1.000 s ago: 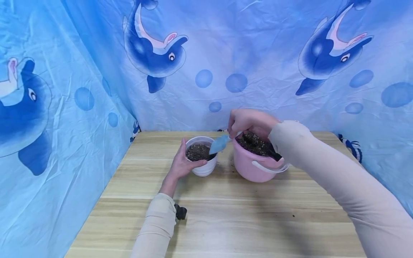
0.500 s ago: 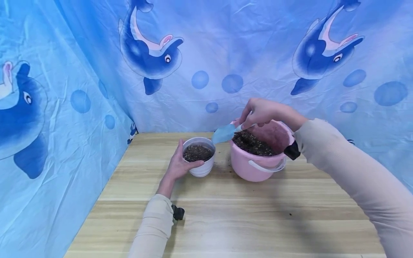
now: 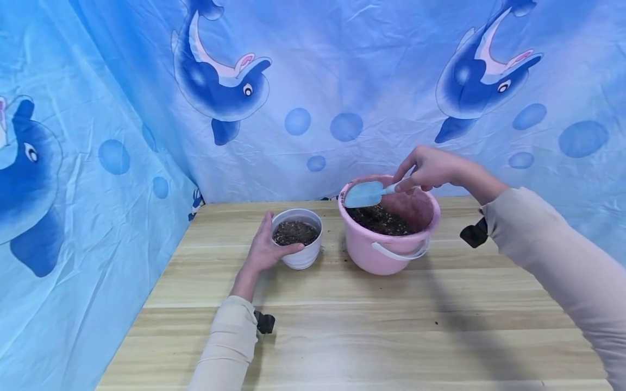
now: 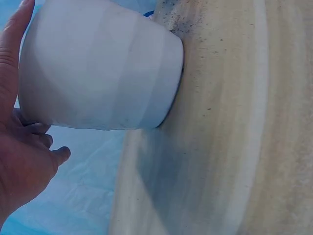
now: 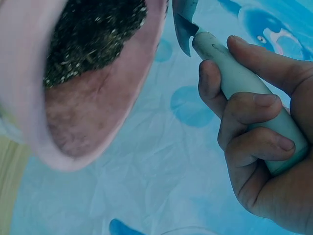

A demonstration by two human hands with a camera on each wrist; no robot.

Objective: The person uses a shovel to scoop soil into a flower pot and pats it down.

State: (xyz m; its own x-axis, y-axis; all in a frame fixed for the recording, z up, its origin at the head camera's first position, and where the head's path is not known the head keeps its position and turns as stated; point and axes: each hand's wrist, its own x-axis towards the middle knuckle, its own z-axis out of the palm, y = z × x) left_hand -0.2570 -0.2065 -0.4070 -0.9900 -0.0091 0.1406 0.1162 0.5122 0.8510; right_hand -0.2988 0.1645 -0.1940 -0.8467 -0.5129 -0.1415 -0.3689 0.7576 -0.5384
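Note:
My left hand [image 3: 264, 252] holds the white flowerpot [image 3: 304, 257] from its left side, thumb along the near rim. Dark soil [image 3: 295, 232] lies inside the pot. In the left wrist view, the ribbed pot [image 4: 98, 63] stands on the table and the thumb and fingers are around its upper part. My right hand [image 3: 432, 168] grips a light blue garden trowel [image 3: 364, 194] by its handle. The blade hangs over the pink bucket [image 3: 376, 258], above its soil [image 3: 383, 220]. Fingers curl round the pale handle [image 5: 230, 68] in the right wrist view.
The wooden table [image 3: 332, 336] carries a few soil crumbs between pot and bucket. On the bucket's front hangs a white handle [image 3: 401, 255]. A blue dolphin-print curtain [image 3: 323, 81] encloses the back and left.
My right hand has moved right with the trowel, bringing its blade from the flowerpot's rim to over the bucket. My left hand keeps holding the pot.

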